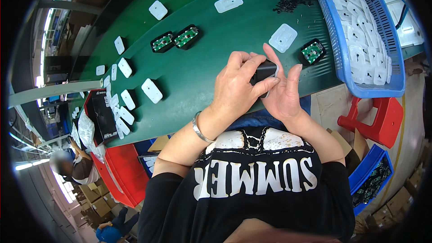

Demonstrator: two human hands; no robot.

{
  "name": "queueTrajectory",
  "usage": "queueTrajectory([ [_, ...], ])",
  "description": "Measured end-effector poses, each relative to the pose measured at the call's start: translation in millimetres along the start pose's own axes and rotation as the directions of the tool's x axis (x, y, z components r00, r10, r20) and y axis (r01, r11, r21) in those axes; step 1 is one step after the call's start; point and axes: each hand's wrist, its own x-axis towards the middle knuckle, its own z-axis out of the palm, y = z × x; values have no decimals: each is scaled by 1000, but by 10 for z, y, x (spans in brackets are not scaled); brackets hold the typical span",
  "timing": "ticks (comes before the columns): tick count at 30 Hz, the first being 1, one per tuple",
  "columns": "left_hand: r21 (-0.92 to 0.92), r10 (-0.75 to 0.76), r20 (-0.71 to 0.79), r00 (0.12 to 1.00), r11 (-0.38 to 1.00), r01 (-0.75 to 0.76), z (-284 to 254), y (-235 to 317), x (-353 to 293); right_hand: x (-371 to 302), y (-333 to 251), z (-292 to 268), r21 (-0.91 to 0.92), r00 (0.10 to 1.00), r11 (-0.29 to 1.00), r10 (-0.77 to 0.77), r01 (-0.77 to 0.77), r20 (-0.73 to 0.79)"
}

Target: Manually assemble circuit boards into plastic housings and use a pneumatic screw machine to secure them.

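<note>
My left hand [237, 78], with a metal bracelet on its wrist, is closed round a black plastic case [264, 73] with a pale edge on its right side. The thumb lies across the case and the fingers wrap over its far end. My right hand [285, 92] is beside it with thumb and fingers stretched apart, against the case's right side. Beyond my hands lies a translucent white cover [283, 38]. To its right sits an open black case with a green circuit board [312, 52]. The inside of the held case is hidden.
A blue basket [348, 74] of white covers stands at the right. Small black parts [291, 3] lie heaped at the back. Two open cases with circuit boards [174, 39] and several white-topped cases [152, 91] are to the left. A red stool [382, 123] is below the basket.
</note>
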Motion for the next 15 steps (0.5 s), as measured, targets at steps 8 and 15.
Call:
queueTrajectory([
  [8,27,-7,5,1000,1000,7,-45,0,-19,1,33,12,26,1000,999,24,-24,-10],
  [15,24,-17,93,996,1000,15,-47,-26,-28,-35,10,2,-96,998,994,58,-59,-6],
])
